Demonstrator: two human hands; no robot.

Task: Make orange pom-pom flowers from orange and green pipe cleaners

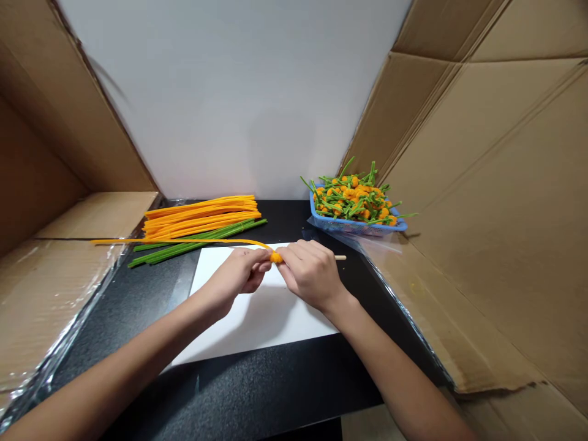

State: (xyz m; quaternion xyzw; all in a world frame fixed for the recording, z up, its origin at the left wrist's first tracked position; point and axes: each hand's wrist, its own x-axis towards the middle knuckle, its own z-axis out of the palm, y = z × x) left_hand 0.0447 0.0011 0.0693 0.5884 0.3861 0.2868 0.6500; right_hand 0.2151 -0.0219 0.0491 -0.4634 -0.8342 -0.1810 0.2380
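Between my two hands sits a small, tight orange coil (pixel 276 258) of fuzzy chenille, right at my fingertips. The thumb and finger of my left hand (pixel 248 269) pinch together against its left side, while my right hand (pixel 315 269) is curled closed on a slim, pale, wood-like stick (pixel 340 257), thumb and forefinger meeting the coil's right side. Neither hand is nearer; the coil touches both.

The stick's long axis runs left to right, in line with the coil, and its bare end pokes out past my right knuckles. My fingers hide the middle of it, so I cannot see how far it reaches inside the coil.

From the coil, a long, loose orange chenille strand (pixel 184 241) runs off to my left. It arches just beyond my left fingers, then stretches nearly level, passing across the view of a bundle of green chenille stems (pixel 197 250). I cannot tell whether it touches them. A bundle of orange chenille stems (pixel 202 217) lies behind the green ones.

Under my hands is a white rectangular sheet (pixel 257 324) on a black tabletop (pixel 220 392). Beyond my right hand stands a blue plastic basket (pixel 358 227) heaped with orange-and-green chenille pieces (pixel 351 196).
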